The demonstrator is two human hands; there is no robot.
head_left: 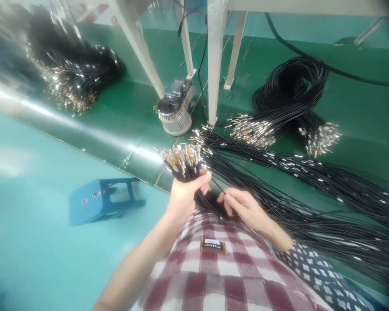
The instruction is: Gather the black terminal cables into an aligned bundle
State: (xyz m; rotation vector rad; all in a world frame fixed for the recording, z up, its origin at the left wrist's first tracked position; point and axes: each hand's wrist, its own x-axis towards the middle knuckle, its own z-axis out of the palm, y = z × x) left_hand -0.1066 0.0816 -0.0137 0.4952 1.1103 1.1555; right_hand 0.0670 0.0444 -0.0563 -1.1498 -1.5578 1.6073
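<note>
My left hand is wrapped around a thick bundle of black cables, just below their metal-tipped ends, which fan upward. In my right hand a single black cable is pinched between thumb and fingers, its metal tip lying close to my left thumb. Beneath both hands, the lower part of the held bundle runs down against a red-and-white checked apron. Beside my right hand, long loose black cables stretch along the green surface to the right.
A coiled cable bundle with metal ends lies at the upper right. Another cable pile sits at the upper left. A grey round device stands near white table legs. On the floor at left is a blue stool.
</note>
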